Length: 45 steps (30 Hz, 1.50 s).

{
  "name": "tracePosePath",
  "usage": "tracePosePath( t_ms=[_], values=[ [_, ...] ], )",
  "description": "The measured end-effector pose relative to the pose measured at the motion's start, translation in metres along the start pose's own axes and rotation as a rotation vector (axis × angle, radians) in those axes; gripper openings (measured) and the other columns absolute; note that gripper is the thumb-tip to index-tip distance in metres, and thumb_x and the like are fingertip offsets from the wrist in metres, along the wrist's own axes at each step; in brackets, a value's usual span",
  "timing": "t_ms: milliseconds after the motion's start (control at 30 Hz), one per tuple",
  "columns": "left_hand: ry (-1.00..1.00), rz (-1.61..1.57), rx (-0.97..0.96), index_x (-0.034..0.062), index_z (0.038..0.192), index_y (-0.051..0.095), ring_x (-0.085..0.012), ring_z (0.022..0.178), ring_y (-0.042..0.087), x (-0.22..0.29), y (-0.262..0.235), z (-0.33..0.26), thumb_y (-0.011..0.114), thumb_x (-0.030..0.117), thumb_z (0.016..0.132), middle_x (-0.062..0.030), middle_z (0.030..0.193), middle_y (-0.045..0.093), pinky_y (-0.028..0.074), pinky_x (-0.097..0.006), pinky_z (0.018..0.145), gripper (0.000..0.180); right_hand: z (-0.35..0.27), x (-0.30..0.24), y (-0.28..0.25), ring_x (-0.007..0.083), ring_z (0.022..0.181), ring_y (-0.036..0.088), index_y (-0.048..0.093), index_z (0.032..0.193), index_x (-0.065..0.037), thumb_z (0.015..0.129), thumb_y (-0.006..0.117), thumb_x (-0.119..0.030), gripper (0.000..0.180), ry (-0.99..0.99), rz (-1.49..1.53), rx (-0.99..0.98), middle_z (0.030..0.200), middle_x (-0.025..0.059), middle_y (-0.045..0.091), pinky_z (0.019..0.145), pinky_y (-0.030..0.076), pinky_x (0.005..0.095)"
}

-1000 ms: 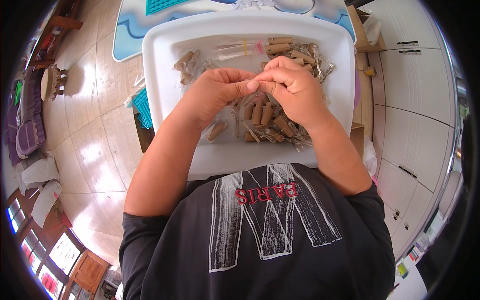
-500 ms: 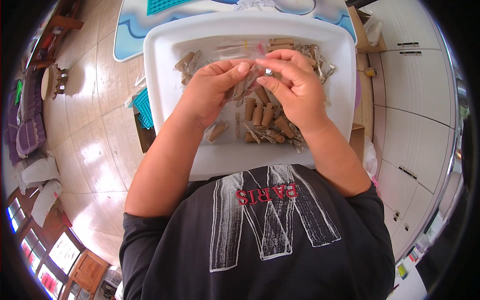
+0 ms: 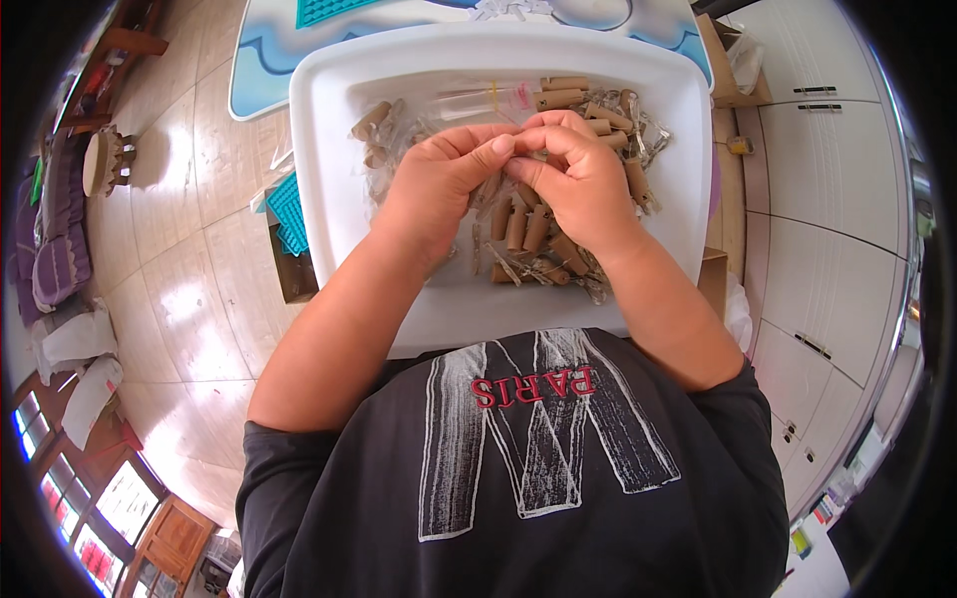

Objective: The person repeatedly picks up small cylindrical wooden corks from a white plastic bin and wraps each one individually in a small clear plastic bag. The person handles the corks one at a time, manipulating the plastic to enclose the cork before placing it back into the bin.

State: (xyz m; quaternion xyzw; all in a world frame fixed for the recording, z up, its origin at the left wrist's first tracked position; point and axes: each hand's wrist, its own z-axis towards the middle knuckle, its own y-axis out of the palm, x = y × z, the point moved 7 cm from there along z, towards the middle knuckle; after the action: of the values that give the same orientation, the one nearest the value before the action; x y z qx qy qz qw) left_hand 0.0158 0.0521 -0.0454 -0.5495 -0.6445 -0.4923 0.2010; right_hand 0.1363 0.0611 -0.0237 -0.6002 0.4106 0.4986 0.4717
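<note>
Head view, looking down. A white tray (image 3: 449,309) sits at upper centre of the frame, its near edge just above the person's dark printed shirt (image 3: 518,468).

Left hand (image 3: 439,189): over the middle of the tray, fingers curled, thumb and forefinger tips pinched together at upper centre. Grip closed on something small; the item itself is hidden between the fingertips, so I cannot tell what it is.

Right hand (image 3: 583,184): just right of the left hand, fingertips touching those of the left hand at the same pinch point. Grip closed likewise; contents too small to make out.

Under and around both hands: a loose pile of short brown tubes (image 3: 528,224), most lying in the right half of the tray, mixed with clear plastic bits (image 3: 384,169). A clear pen-like tube (image 3: 478,98) lies along the far side of the tray.

Surroundings: a blue-and-white mat (image 3: 269,50) beyond the tray at upper left; tiled floor (image 3: 169,269) at left; a teal grid piece (image 3: 289,209) just beside the tray's left edge; white cabinets (image 3: 827,199) at right.
</note>
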Motion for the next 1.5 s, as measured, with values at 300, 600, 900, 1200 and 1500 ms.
tracePosePath(
  t_ms=[300,600,900,1200,1500],
  values=[
    [-0.031,0.124,-0.017,-0.0023,0.111,0.057,-0.0074,0.076,0.055,-0.001,-0.004,0.004,0.051,0.020,0.091,-0.0040,0.090,0.062,0.044,-0.021,0.067,0.030,0.004,-0.007,-0.010,0.0123,0.079,0.053,0.063,0.080,0.002,0.076,0.065,-0.001,0.005,-0.062,-0.122,0.030,0.093,0.0044,0.053,0.068,0.044,0.0242],
    [-0.037,0.024,0.052,-0.0018,0.104,0.060,-0.0089,0.071,0.057,-0.003,-0.011,0.005,0.057,0.017,0.088,-0.0040,0.084,0.063,0.046,-0.022,0.063,0.025,0.005,-0.008,-0.010,0.0116,0.076,0.053,0.064,0.080,0.001,0.075,0.066,-0.002,0.006,-0.072,-0.119,0.014,0.092,0.0041,0.053,0.065,0.044,0.0236],
    [-0.041,-0.051,0.060,0.0008,0.098,0.061,-0.0074,0.069,0.054,-0.008,-0.012,0.006,0.057,0.017,0.087,-0.0023,0.081,0.062,0.042,-0.022,0.059,0.020,0.005,-0.006,-0.010,0.0089,0.071,0.051,0.065,0.084,-0.001,0.077,0.067,-0.007,0.009,-0.065,-0.096,0.053,0.090,0.0021,0.054,0.063,0.043,0.0225],
    [0.020,-0.120,0.091,0.0027,0.096,0.063,-0.0058,0.066,0.052,-0.004,-0.009,0.004,0.056,0.018,0.088,0.0003,0.079,0.061,0.040,-0.021,0.057,0.019,0.008,0.006,-0.013,0.0083,0.072,0.052,0.065,0.087,-0.004,0.078,0.066,-0.006,0.010,-0.045,0.018,0.070,0.084,0.0010,0.057,0.062,0.043,0.0210],
    [0.139,0.004,0.118,0.0002,0.101,0.062,-0.0051,0.072,0.054,0.005,0.000,-0.004,0.053,0.010,0.089,-0.0019,0.087,0.063,0.043,-0.018,0.063,0.018,-0.004,-0.040,-0.014,0.0112,0.067,0.052,0.065,0.085,-0.001,0.073,0.067,0.003,0.013,-0.548,-0.376,0.236,0.083,0.0046,0.054,0.056,0.042,0.0208]
  ],
)
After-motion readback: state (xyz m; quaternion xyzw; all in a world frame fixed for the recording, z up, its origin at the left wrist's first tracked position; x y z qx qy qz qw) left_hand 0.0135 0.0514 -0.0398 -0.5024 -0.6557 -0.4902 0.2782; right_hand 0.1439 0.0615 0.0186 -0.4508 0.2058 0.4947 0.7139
